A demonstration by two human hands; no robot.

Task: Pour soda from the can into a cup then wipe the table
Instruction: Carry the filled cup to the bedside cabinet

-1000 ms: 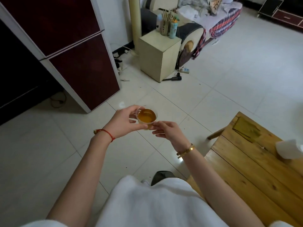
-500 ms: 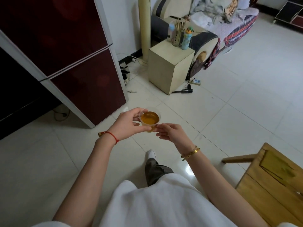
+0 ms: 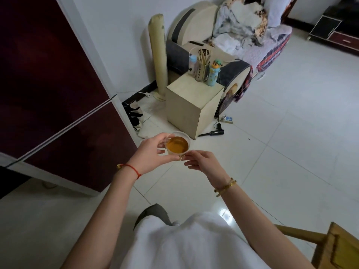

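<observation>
**Two hands on a full cup, carried clear of the table**

Two hands held close together out in front, meeting on the cup (image 3: 178, 145); carried in mid-air above the floor (image 3: 291, 152), well apart from the table (image 3: 342, 249), only a corner of which showed at lower right; filled with amber liquid near to the brim, and kept roughly level.

Left hand (image 3: 150, 154) wrapped round the cup's left side, thumb at the rim, fingers curled under and behind; wrist turned inward, a red string on it. Right hand (image 3: 202, 162) brought in from the right, pinching the cup low at its near edge with thumb and forefinger; other fingers loosely spread below; exactly what was pinched, a handle or the base, too small to tell. Both forearms stretched forward and converging.

Judged risky for these reasons: so little freeboard that any jolt of a step or slight tip toward the near side would slop liquid over the fingers and onto the tiles; a thin wall, likely slick once wet, could slide in so light a right-hand pinch; letting go with one hand might tilt it. No can and no cloth seen; wiping apparently not yet done.
</observation>
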